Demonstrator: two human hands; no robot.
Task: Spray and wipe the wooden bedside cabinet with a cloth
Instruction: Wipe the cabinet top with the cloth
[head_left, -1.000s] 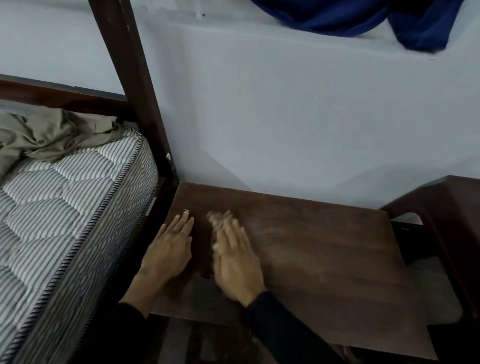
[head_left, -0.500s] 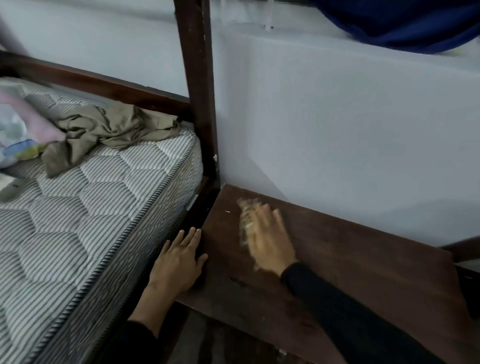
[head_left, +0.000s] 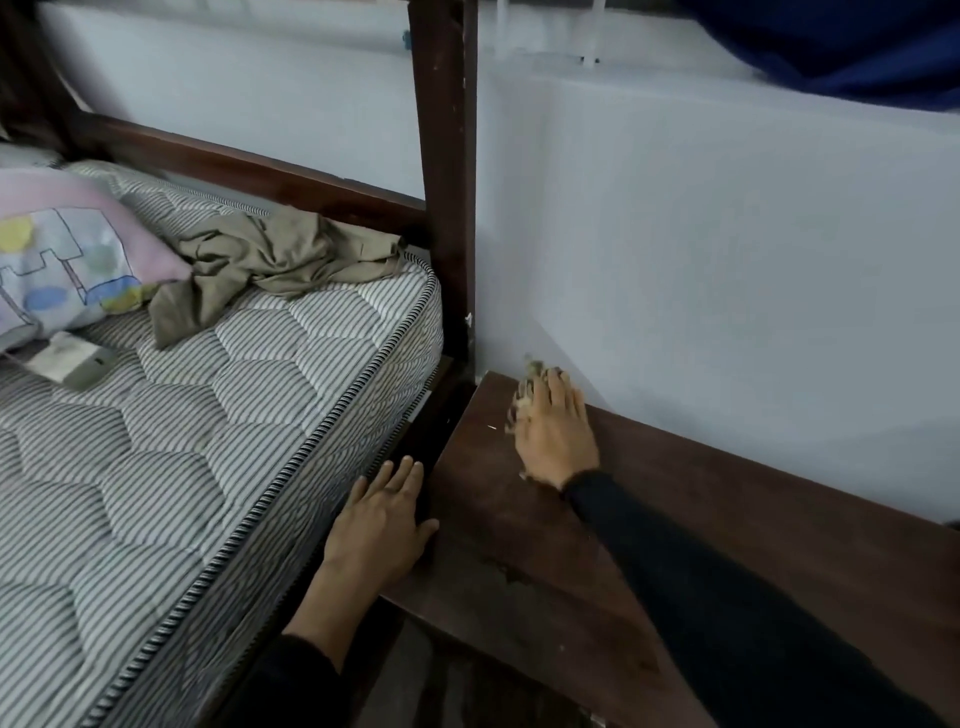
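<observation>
The dark wooden bedside cabinet (head_left: 727, 519) stands against the pale wall, right of the bed. My right hand (head_left: 556, 431) lies flat on the cabinet top near its far left corner, pressing a small tan cloth (head_left: 527, 387) that shows only past my fingertips. My left hand (head_left: 382, 525) rests flat, fingers apart, at the cabinet's left edge beside the mattress, and holds nothing. No spray bottle is in view.
A striped mattress (head_left: 182, 467) fills the left, with a crumpled olive garment (head_left: 275, 260), a patterned pillow (head_left: 62, 249) and a small white device (head_left: 67, 364) on it. A dark bedpost (head_left: 447, 182) rises at the cabinet's far left corner. Blue fabric (head_left: 857, 47) hangs at top right.
My right hand has slid the cloth away from me toward the back left corner by the wall. My left hand has shifted off the top to the cabinet's left edge. The view has swung left.
</observation>
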